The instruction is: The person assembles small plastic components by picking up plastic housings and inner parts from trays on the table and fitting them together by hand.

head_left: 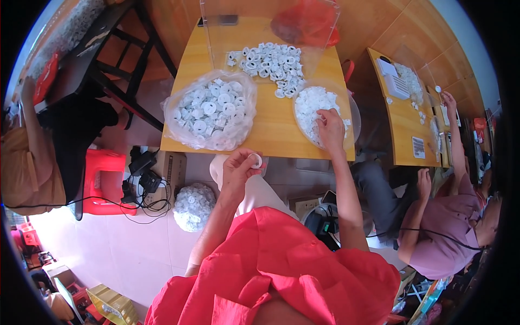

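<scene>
1. Near the middle of the frame, just below the tabletop's [271, 127] near edge, a white ring [257, 160] sits in the left hand [238, 165]; that grip is closed, thumb and fingers pinching the ring.
2. Right of centre, the right hand [331, 130] reaches down into small white pieces [313, 103] heaped in a shallow clear tray [295, 112]. Its fingers are bent close together; whether this grip has hold of a piece, I cannot tell.
3. Left of centre, an open clear plastic bag [172, 118] on the tabletop is full of white round parts [212, 111].
4. At upper centre, more white parts [271, 60] lie in a loose pile, beside a see-through panel [219, 46] and a red bag [303, 24].
5. Below the tabletop, left of centre, a rounded bag of white pieces [194, 207] rests on the floor [130, 244], with a red stool [103, 187] farther left.
6. At the right, a co-worker in a mauve shirt [447, 225] sits by a second tabletop [398, 132], one hand raised near a small white round piece [438, 89].
</scene>
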Motion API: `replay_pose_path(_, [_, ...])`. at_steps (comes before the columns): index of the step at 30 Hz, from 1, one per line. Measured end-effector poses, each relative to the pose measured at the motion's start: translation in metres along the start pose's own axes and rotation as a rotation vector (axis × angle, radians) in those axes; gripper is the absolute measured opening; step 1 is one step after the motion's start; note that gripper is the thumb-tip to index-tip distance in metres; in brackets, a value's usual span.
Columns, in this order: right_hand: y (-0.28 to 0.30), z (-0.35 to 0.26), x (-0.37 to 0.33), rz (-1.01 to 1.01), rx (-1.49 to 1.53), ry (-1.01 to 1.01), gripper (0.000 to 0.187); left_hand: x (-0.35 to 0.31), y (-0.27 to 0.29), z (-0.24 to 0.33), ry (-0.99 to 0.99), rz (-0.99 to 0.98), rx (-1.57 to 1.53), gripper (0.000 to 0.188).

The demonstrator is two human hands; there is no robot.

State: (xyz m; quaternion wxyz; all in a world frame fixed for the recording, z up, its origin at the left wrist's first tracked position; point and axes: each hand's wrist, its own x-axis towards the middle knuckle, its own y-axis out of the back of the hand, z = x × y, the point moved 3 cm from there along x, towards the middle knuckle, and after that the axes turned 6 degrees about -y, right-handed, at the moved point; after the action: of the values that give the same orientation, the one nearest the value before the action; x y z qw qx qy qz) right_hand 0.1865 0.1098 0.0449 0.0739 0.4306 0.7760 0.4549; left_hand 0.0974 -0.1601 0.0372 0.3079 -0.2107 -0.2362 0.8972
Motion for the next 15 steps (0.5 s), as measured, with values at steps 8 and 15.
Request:
replay_pose_path(8, [-0.004,-0.003,0.004,-0.052,-0.027,-0.059,0.013,-0.001,0.002,0.004,0.007,0.062,0.073,0.014])
replay_pose_path(15, [-0.013,0.015,0.004,-0.049,0.247,-0.136,0.009,0.000,-0.001,-0.001,-0.003,0.056,0.062,0.016])
